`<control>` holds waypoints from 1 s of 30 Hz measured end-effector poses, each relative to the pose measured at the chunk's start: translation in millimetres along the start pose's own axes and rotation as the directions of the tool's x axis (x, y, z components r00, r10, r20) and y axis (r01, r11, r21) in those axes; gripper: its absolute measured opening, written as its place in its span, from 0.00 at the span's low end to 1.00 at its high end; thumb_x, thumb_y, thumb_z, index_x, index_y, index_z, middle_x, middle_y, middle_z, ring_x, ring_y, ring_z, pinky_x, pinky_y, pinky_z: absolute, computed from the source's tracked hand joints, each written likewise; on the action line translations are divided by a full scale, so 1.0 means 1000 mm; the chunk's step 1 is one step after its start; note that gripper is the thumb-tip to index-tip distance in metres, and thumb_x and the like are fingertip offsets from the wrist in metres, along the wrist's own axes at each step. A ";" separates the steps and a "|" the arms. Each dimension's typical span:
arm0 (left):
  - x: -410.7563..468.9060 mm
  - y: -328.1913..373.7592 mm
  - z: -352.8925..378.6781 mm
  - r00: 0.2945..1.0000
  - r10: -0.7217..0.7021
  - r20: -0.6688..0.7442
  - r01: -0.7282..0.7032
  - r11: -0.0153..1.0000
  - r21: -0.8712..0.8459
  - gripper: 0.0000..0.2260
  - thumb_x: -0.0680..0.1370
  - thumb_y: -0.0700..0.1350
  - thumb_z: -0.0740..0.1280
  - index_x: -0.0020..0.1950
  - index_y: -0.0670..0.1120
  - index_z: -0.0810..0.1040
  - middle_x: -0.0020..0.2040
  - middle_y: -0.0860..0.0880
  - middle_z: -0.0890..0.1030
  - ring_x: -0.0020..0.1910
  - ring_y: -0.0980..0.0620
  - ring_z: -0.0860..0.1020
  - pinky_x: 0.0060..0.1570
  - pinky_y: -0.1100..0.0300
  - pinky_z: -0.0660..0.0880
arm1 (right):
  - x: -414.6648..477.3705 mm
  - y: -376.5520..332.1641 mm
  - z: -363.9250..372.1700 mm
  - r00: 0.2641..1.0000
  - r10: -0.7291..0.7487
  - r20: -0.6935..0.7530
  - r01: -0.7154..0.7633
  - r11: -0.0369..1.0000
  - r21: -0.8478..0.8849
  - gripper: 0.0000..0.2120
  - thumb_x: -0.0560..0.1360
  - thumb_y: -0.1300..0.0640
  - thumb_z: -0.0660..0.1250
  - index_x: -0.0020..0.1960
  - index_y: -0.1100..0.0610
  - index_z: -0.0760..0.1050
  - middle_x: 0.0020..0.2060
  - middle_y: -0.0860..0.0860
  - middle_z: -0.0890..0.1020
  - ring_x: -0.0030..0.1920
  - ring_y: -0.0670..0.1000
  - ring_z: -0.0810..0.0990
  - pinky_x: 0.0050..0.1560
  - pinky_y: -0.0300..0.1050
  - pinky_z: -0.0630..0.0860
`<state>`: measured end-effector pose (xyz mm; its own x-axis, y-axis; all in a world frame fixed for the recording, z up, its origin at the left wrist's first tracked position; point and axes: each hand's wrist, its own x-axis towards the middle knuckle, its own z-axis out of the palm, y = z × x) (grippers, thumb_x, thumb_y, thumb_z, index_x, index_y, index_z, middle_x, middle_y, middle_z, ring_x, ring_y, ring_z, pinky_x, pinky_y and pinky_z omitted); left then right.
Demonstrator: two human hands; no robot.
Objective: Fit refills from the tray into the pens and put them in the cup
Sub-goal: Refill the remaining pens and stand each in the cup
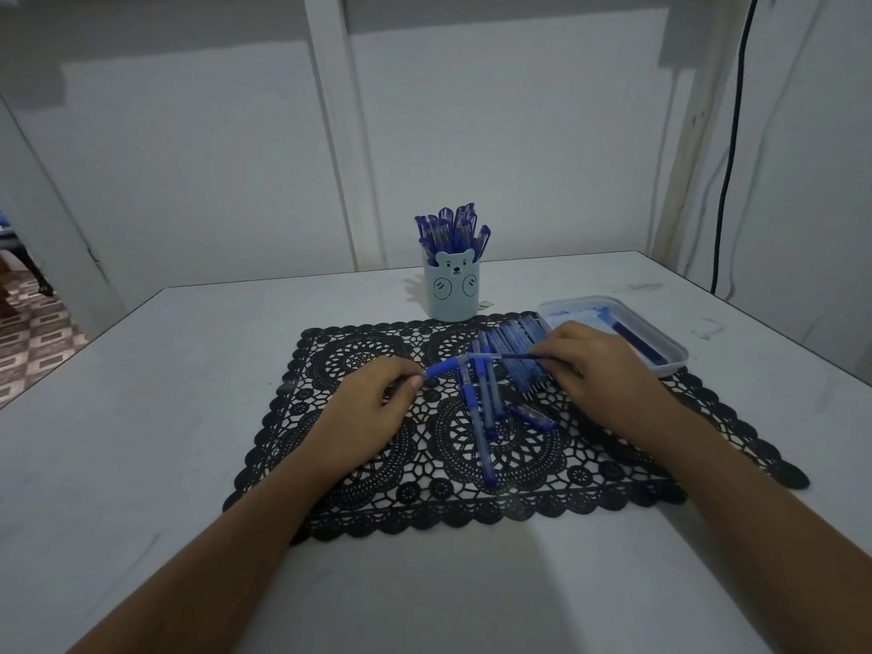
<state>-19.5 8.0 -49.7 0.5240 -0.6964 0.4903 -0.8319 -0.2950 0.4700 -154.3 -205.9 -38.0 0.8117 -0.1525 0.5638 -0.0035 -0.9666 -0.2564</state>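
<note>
**Sliding the refill into the barrel**

The thin refill (516,356) is held level above the middle of the lace mat (358,351), and its front end meets the open end of the clear pen barrel (472,358). The right hand (599,365) pinches the back of the refill with curled fingers. The left hand (377,403) pinches the barrel at its blue grip. I think the step goes well if both parts stay in one line and the push is gentle, so the refill does not bend. Loose pens (481,408) lie below on the mat. The tray (674,356) sits near the right edge of the surface (188,370). The cup (450,295), holding many pens, stands at the mat's far edge.
</note>
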 end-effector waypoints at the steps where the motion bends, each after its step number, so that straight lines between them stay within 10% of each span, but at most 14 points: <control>1: 0.000 0.000 0.000 1.000 0.002 -0.002 -0.002 1.000 -0.001 0.06 0.78 0.43 0.61 0.51 0.48 0.77 0.42 0.59 0.75 0.43 0.62 0.73 0.42 0.74 0.67 | 0.000 0.000 0.000 1.000 0.003 -0.001 -0.003 1.000 0.008 0.11 0.73 0.68 0.66 0.53 0.61 0.81 0.44 0.54 0.81 0.41 0.51 0.77 0.44 0.39 0.69; 19: -0.002 -0.005 -0.003 0.995 0.073 0.075 -0.079 0.994 0.080 0.12 0.75 0.52 0.58 0.51 0.50 0.78 0.42 0.54 0.77 0.39 0.59 0.73 0.39 0.61 0.72 | -0.001 -0.006 0.001 0.985 -0.166 0.048 0.171 0.973 -0.152 0.12 0.67 0.68 0.66 0.48 0.60 0.82 0.36 0.55 0.80 0.33 0.57 0.78 0.32 0.49 0.77; 23: -0.003 0.003 0.002 0.988 0.127 0.089 -0.131 0.990 0.043 0.12 0.76 0.51 0.58 0.50 0.48 0.79 0.40 0.54 0.77 0.39 0.59 0.73 0.37 0.70 0.67 | -0.006 -0.030 0.013 0.974 -0.223 0.035 0.226 0.968 -0.108 0.16 0.73 0.55 0.60 0.57 0.57 0.78 0.40 0.49 0.83 0.40 0.52 0.81 0.47 0.52 0.76; 27: -0.003 0.004 0.001 0.992 0.101 0.071 -0.102 0.995 0.010 0.12 0.75 0.50 0.59 0.50 0.47 0.79 0.41 0.53 0.77 0.40 0.58 0.73 0.39 0.70 0.67 | -0.004 -0.037 0.012 0.994 -0.042 -0.100 0.034 0.997 -0.073 0.23 0.76 0.46 0.54 0.64 0.56 0.72 0.50 0.51 0.82 0.52 0.52 0.79 0.58 0.55 0.70; 30: -0.003 0.004 -0.001 0.995 0.084 0.047 -0.084 0.996 0.007 0.13 0.75 0.50 0.58 0.51 0.46 0.79 0.42 0.53 0.78 0.42 0.60 0.73 0.41 0.71 0.67 | -0.004 -0.035 0.003 0.970 0.213 -0.116 -0.210 0.977 0.036 0.13 0.78 0.48 0.55 0.54 0.54 0.73 0.41 0.48 0.79 0.43 0.50 0.77 0.51 0.49 0.73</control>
<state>-24.1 9.1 -48.7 0.4434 -0.7487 0.4928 -0.8742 -0.2398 0.4223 -155.6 -171.2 -33.9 0.7190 -0.3775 0.5836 -0.1527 -0.9049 -0.3973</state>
